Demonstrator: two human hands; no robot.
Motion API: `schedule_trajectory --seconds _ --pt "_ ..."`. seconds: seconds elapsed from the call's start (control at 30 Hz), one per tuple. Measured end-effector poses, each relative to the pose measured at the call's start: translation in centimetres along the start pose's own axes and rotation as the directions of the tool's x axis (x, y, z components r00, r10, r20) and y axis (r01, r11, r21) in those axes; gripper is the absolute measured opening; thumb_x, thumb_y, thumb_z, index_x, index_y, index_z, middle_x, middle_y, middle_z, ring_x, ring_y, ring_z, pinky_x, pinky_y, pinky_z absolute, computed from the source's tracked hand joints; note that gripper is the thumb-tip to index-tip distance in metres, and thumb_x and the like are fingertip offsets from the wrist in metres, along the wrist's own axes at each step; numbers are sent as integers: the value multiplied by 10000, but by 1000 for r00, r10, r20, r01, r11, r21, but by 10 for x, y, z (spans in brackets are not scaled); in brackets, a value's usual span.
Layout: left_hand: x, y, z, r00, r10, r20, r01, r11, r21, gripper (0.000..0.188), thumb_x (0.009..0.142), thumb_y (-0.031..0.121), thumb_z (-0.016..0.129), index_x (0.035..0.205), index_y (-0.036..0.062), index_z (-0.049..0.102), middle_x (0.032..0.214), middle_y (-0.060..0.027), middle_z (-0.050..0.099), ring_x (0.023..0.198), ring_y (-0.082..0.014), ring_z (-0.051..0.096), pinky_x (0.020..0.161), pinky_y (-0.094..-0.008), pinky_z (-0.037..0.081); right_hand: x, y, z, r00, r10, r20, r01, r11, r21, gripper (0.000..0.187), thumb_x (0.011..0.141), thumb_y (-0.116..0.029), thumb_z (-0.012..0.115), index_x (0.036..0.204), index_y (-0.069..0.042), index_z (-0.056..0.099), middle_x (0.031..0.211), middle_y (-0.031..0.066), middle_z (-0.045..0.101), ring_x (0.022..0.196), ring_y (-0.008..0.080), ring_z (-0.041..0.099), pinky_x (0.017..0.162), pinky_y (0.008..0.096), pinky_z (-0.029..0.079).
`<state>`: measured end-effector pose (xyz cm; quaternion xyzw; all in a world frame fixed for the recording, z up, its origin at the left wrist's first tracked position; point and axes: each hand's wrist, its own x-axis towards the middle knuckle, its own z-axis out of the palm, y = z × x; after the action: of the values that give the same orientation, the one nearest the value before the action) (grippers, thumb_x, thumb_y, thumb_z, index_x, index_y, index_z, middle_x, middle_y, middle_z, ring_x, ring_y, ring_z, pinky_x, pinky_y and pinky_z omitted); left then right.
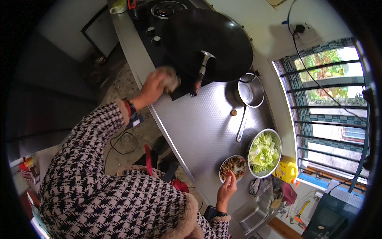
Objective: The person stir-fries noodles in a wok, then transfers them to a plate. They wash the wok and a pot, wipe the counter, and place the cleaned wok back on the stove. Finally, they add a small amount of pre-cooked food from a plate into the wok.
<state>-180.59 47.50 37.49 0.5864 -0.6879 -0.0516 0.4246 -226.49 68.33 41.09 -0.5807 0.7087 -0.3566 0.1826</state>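
Left hand point(156, 84) clenched on crumpled cloth point(172, 81), pressed at stove edge point(175, 94) just beside wok handle point(201, 75). Right hand point(227, 187) grips rim of small bowl of chopped food point(233, 166), touching big bowl of greens point(264, 152). Risks, my read: wiping arm knocks handle, wok point(211, 42) swings; bowl near table point(199, 127) edge, one-handed grip could tip it.

The left hand point(156, 85) is motion-blurred, so the wad point(172, 81) it grips cannot be identified. The small bowl's point(233, 167) dark contents are too fine to tell. A sink point(254, 215) is partly hidden behind rags.
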Motion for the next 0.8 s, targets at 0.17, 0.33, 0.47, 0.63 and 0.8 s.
schedule_trajectory --seconds 0.17,0.33,0.47,0.63,0.8 --pt "32 15 59 999 41 -31 -26 920 392 450 806 92 556 1250 69 483 1226 -215 494 1167 -415 418 997 -489 334 -20 8 -12 1000 21 -7 -21 1000 23 211 951 -127 477 1067 -27 622 984 110 657 864 228 630 780 332 482" --pt "29 75 118 988 1 158 -45 960 278 447 863 173 525 1301 132 443 1377 -236 320 1243 -466 337 1040 -505 306 -40 20 -34 994 103 -28 -101 993 65 214 956 -130 470 1066 -29 624 992 107 655 849 212 633 774 333 484" --pt "51 101 156 991 -123 45 92 899 428 481 843 174 552 1309 119 450 1403 -200 315 1257 -473 295 1074 -512 242 -57 41 -55 986 139 -93 -135 990 41 219 960 -127 463 1072 -25 621 999 109 654 843 200 637 761 329 488" --pt "19 112 186 997 62 44 -75 914 399 527 799 132 580 1311 130 456 1403 -181 341 1274 -446 288 1084 -485 238 -75 86 -53 989 127 -77 -123 991 59 231 964 -133 453 1081 -13 611 981 109 651 812 194 639 709 316 505" --pt "-26 151 207 915 158 371 -233 958 167 584 770 70 563 1332 175 441 1453 -164 280 1321 -422 245 1109 -455 225 -55 146 -26 852 521 -59 -487 828 278 318 969 -195 449 1154 50 531 929 108 638 707 168 631 640 278 508"
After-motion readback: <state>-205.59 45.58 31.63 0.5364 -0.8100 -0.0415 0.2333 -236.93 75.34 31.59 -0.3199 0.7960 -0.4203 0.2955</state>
